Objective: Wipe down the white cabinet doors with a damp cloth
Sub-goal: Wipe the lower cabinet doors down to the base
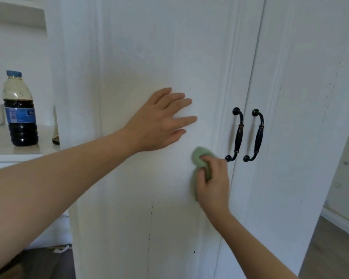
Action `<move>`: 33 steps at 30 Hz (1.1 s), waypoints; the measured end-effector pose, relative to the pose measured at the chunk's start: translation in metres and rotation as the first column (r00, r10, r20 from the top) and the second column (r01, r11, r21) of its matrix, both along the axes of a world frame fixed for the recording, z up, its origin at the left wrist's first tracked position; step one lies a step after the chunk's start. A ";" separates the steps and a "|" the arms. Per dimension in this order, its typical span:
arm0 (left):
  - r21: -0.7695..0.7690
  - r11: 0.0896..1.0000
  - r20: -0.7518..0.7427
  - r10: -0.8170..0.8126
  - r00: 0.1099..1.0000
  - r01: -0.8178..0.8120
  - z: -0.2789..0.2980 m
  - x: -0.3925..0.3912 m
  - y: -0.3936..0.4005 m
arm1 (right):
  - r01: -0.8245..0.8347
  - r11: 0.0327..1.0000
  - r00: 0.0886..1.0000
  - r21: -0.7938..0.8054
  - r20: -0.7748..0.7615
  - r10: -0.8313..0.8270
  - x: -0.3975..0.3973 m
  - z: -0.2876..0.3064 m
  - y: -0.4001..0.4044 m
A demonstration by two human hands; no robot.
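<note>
The right hand (213, 182) comes up from the bottom edge of the view, its forearm cut off there. Its fingers are curled round a bunched green cloth (200, 158) and press it against the left cabinet door (149, 57), low on the panel and close to that door's inner edge. Most of the cloth is hidden under the hand; only a rounded lump above the knuckles and a strip along the thumb side show, and both are blurred.

The left hand (161, 121) lies just above and to the left of the cloth, apart from it. Its fingers are straight and slightly spread, flat against the same door and holding nothing. Its forearm crosses the lower left corner of the view.

Just right of the cloth, two black handles stand upright side by side, the left handle (237, 133) on the left door's inner edge and the right handle (257, 134) on the right cabinet door (302, 97). The right hand's knuckles nearly touch the foot of the left handle. Bare white panel spreads above the left hand and below both hands, where small dark specks run down a faint vertical seam.

Further left, past the door's outer edge, a bottle (19, 109) of dark liquid with a blue label stands on a white shelf (0, 150); its label text is unreadable. At the far right, floor and wall show beyond the cabinet.
</note>
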State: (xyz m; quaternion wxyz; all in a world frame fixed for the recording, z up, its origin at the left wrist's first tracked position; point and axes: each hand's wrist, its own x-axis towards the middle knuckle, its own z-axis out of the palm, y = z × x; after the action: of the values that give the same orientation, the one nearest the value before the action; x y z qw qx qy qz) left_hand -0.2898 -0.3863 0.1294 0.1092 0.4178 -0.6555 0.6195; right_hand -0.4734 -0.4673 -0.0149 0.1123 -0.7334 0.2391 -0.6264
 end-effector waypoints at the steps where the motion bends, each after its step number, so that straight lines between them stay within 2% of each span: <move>1: -0.025 1.000 -0.007 0.009 1.000 -0.009 -0.004 -0.002 -0.002 | -0.072 0.993 0.989 -0.090 -0.138 0.059 0.003 -0.009 0.002; 3: -0.047 0.998 0.019 0.037 0.999 -0.036 -0.009 -0.003 -0.006 | -0.225 0.956 0.883 -0.188 -0.454 0.118 0.003 -0.037 0.001; 4: -0.047 0.998 0.043 0.052 0.998 -0.050 -0.010 -0.001 -0.005 | -0.261 0.946 0.829 -0.191 -0.546 0.119 -0.002 -0.046 -0.001; 5: -0.043 0.998 0.070 0.058 0.996 -0.055 -0.011 -0.001 -0.006 | -0.251 0.948 0.824 -0.196 -0.557 0.103 -0.010 -0.050 -0.007; 6: -0.033 0.998 0.098 0.053 0.994 -0.050 -0.011 0.000 -0.007 | -0.232 0.953 0.859 -0.195 -0.500 0.106 -0.017 -0.048 -0.013; 8: 0.009 1.000 0.139 0.022 0.990 -0.023 -0.012 0.001 -0.008 | -0.097 0.993 0.975 -0.074 -0.209 0.080 -0.028 -0.034 -0.024; 9: 0.038 0.999 0.152 0.002 0.988 -0.008 -0.013 0.001 -0.008 | -0.032 0.999 0.999 0.016 -0.024 0.032 -0.033 -0.025 -0.030; 10: 0.063 0.998 0.155 -0.014 0.988 0.004 -0.013 0.001 -0.008 | 0.009 0.996 0.995 0.087 0.098 -0.018 -0.035 -0.019 -0.036; 11: 0.076 0.997 0.150 -0.026 0.988 0.015 -0.014 0.001 -0.009 | 0.042 0.994 0.990 0.100 0.133 -0.055 -0.033 -0.018 -0.039; 15: 0.077 0.996 0.117 -0.057 0.991 0.048 -0.014 -0.001 -0.011 | 0.036 0.999 0.997 0.034 -0.066 -0.034 -0.028 -0.064 -0.036; 17: 0.070 0.997 0.125 -0.052 0.991 0.043 -0.014 0.000 -0.010 | 0.032 0.997 0.999 0.067 -0.001 -0.032 -0.035 -0.067 -0.037; 20: 0.068 0.997 0.134 -0.054 0.990 0.046 -0.013 -0.001 -0.011 | 0.080 0.984 0.963 0.162 0.242 -0.118 -0.037 -0.032 -0.046; 22: 0.067 0.997 0.136 -0.050 0.990 0.041 -0.014 0.000 -0.011 | 0.085 0.980 0.936 0.179 0.323 -0.140 -0.032 -0.010 -0.051; 24: 0.071 0.997 0.131 -0.049 0.990 0.040 -0.014 0.000 -0.012 | 0.118 0.981 0.933 0.154 0.320 -0.163 -0.029 -0.009 -0.050; 27: 0.068 0.997 0.135 -0.051 0.990 0.042 -0.015 0.001 -0.012 | 0.206 0.978 0.964 0.028 0.167 -0.208 -0.034 -0.049 -0.046; 29: 0.062 0.997 0.134 -0.052 0.990 0.044 -0.015 0.001 -0.012 | 0.197 0.976 0.978 -0.095 0.083 -0.190 -0.040 -0.067 -0.046; 30: 0.058 0.997 0.134 -0.050 0.990 0.043 -0.015 0.001 -0.011 | 0.180 0.979 0.981 -0.091 0.087 -0.172 -0.041 -0.064 -0.050; 33: 0.058 0.997 0.137 -0.054 0.989 0.046 -0.015 0.001 -0.012 | 0.152 0.985 0.957 0.080 0.237 -0.167 -0.038 -0.020 -0.058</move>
State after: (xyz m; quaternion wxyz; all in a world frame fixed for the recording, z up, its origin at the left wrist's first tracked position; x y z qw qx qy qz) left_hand -0.2892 -0.3982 0.1141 0.0677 0.3602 -0.6883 0.6260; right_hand -0.5112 -0.5256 -0.0351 0.1123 -0.6259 0.3011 -0.7107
